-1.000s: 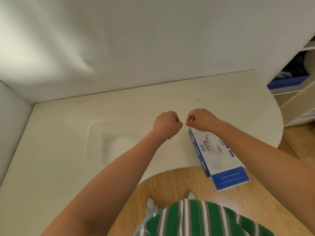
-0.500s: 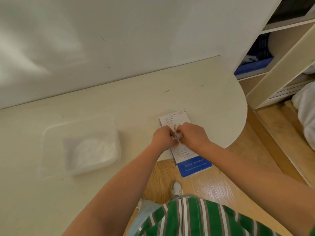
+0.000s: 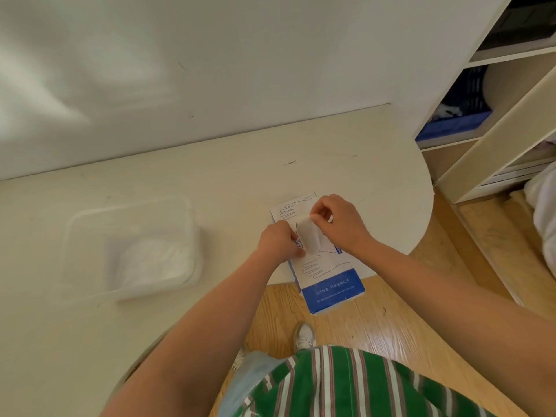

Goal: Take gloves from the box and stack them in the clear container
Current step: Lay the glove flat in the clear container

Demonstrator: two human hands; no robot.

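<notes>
The glove box [image 3: 325, 275] is white on top, with thin blue outline drawings of hands. Its near end has a deep blue band with small white lettering. The glove [image 3: 308, 237] at its opening is a milky, half-transparent white. The clear container [image 3: 129, 206] is colourless, and the stack of gloves [image 3: 153, 261] in it looks cloudy white. The surface [image 3: 210, 176] is pale cream with a few small dark marks. The wall [image 3: 210, 70] is white. The floor [image 3: 391, 320] is light honey-brown with wood grain. The shirt [image 3: 346, 386] has green, white and reddish-brown stripes. The jeans [image 3: 255, 374] are light blue and the shoe [image 3: 304, 337] is whitish grey. The shelf unit [image 3: 496, 139] is cream, and the crate [image 3: 457, 124] in it is blue.
</notes>
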